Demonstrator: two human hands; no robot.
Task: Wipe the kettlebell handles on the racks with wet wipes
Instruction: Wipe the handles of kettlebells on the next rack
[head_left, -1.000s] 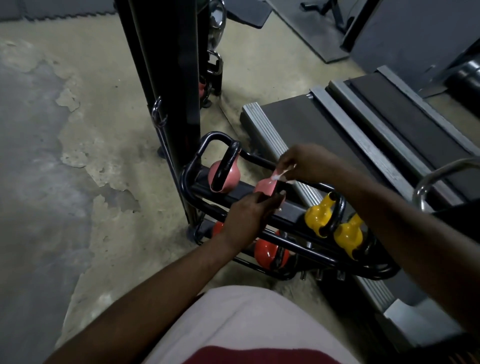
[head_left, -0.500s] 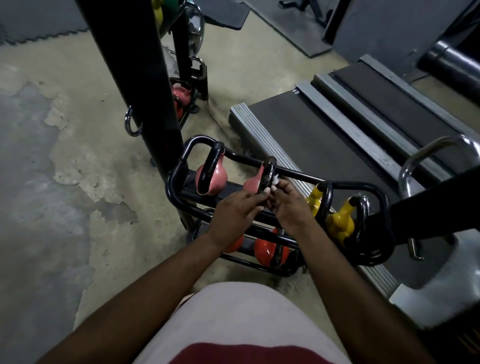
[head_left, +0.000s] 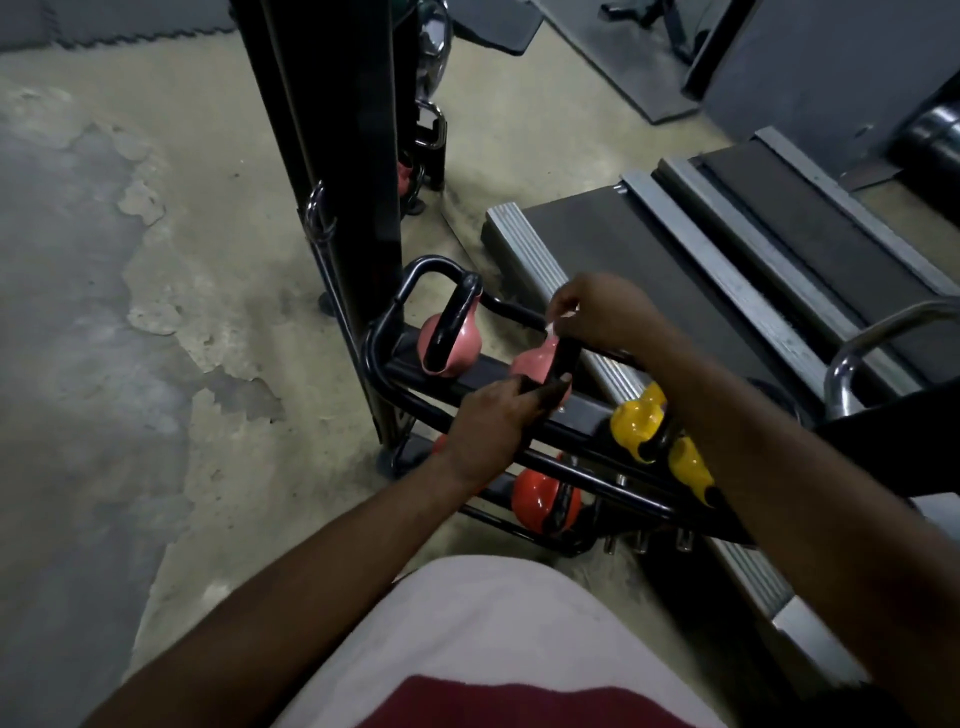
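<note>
On the upper tier of the black rack (head_left: 582, 434), near its left end, the second pink kettlebell (head_left: 532, 366) stands with its black handle (head_left: 566, 358) up. The left hand (head_left: 493, 426) curls round the handle's near end; the right hand (head_left: 608, 312) pinches a small white wipe (head_left: 552, 326) at its far end. Another pink kettlebell (head_left: 457, 345) sits at the left end. The right forearm crosses the yellow kettlebells (head_left: 636, 423), partly hiding them. A red kettlebell (head_left: 537, 499) sits on the lower tier. A black post (head_left: 337, 156) rises beside the left end; a treadmill deck (head_left: 649, 270) lies beyond the far rail.
</note>
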